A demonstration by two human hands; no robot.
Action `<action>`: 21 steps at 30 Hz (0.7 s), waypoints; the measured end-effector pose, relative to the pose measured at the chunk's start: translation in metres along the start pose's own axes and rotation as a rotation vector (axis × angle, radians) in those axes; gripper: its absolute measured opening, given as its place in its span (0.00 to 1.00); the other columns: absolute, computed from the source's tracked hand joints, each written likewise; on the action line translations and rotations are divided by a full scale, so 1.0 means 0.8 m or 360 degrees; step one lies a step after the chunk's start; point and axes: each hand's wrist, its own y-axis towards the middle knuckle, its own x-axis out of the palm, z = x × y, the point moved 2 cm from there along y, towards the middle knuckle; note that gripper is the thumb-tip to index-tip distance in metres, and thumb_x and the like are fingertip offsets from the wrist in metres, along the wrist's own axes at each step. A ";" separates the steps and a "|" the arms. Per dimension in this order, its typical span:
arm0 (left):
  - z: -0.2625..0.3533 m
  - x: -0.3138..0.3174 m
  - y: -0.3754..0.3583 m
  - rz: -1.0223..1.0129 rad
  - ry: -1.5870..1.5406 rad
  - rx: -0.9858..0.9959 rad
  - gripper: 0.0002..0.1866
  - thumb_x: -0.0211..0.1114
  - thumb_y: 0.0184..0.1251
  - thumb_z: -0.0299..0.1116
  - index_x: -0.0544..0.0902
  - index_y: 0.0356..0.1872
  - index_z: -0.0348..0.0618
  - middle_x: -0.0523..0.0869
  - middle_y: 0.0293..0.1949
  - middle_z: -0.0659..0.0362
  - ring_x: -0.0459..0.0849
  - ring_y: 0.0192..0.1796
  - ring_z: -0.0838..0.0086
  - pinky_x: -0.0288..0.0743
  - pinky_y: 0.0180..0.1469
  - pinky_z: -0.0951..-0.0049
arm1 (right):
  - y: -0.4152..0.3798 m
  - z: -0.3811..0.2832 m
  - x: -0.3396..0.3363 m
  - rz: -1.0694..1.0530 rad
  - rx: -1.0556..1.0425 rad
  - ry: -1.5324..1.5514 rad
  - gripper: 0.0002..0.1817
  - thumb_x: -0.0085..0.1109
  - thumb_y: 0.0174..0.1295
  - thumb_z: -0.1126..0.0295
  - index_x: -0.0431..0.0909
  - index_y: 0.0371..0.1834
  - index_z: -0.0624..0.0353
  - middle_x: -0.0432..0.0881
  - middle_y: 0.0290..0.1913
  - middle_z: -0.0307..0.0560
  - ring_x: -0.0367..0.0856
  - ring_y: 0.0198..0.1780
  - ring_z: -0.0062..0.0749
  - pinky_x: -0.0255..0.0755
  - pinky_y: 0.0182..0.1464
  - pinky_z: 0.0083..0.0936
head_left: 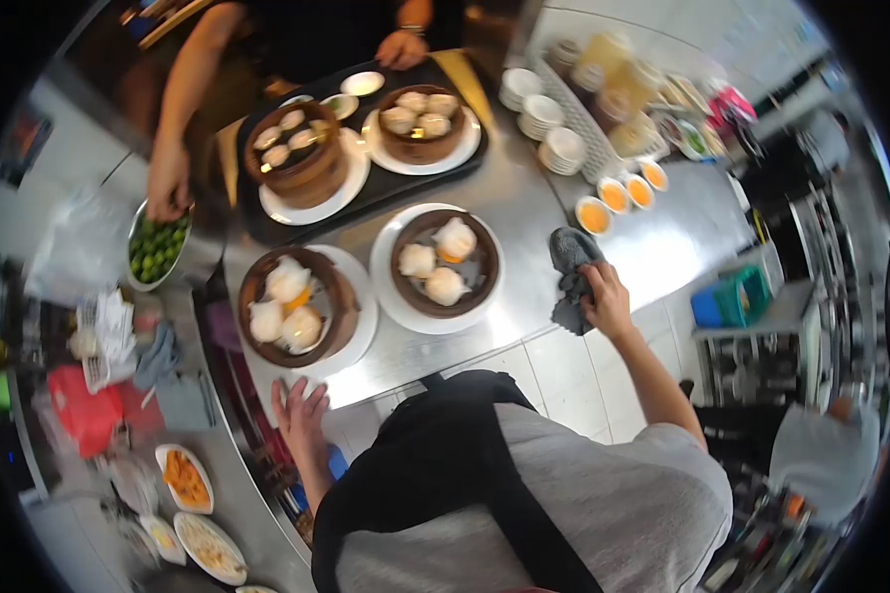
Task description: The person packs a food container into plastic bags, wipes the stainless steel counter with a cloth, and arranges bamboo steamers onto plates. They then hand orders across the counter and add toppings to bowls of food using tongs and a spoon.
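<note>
My right hand (604, 296) is closed on a dark grey cloth (571, 272), which lies on the steel counter (534, 222) near its front edge. At the counter's front left edge, my left hand (302, 413) has its fingers spread and holds nothing. Just beyond it, a bamboo steamer (343, 308) with several white dumplings (288, 280) stands on a white plate (366, 331). Between my hands and farther back, a second steamer (399, 267) of white dumplings rests on another white plate (381, 287).
Across the counter, a co-worker's hand (402, 49) touches a black tray (396, 188) holding two steamers; the other hand (169, 183) reaches into a bowl of green limes (156, 252). Orange sauce cups (592, 215) and stacked white dishes (563, 150) stand at the back right.
</note>
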 end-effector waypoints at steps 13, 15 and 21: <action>0.030 -0.126 -0.132 0.0224 0.0242 0.0189 0.29 0.56 0.64 0.34 0.58 0.66 0.49 0.75 0.51 0.57 0.78 0.47 0.70 0.72 0.47 0.70 | 0.082 0.191 -0.058 0.0703 0.0316 -0.0640 0.25 0.55 0.48 0.74 0.70 0.54 0.62 0.74 0.50 0.57 0.71 0.55 0.47 0.67 0.53 0.38; 0.018 -0.158 -0.189 0.0398 0.0209 0.0136 0.29 0.56 0.64 0.34 0.59 0.65 0.48 0.75 0.51 0.57 0.78 0.47 0.70 0.72 0.47 0.71 | 0.098 0.097 -0.077 0.1193 0.0107 -0.0502 0.24 0.55 0.49 0.74 0.70 0.54 0.65 0.76 0.46 0.58 0.75 0.50 0.44 0.70 0.49 0.36; -0.074 -0.256 -0.339 0.0578 0.0425 -0.0006 0.22 0.54 0.64 0.31 0.66 0.60 0.43 0.78 0.49 0.54 0.78 0.49 0.71 0.72 0.49 0.72 | 0.108 -0.254 -0.034 -0.0612 -0.0178 0.1780 0.18 0.52 0.63 0.63 0.73 0.50 0.65 0.73 0.18 0.37 0.66 0.15 0.15 0.60 0.19 0.11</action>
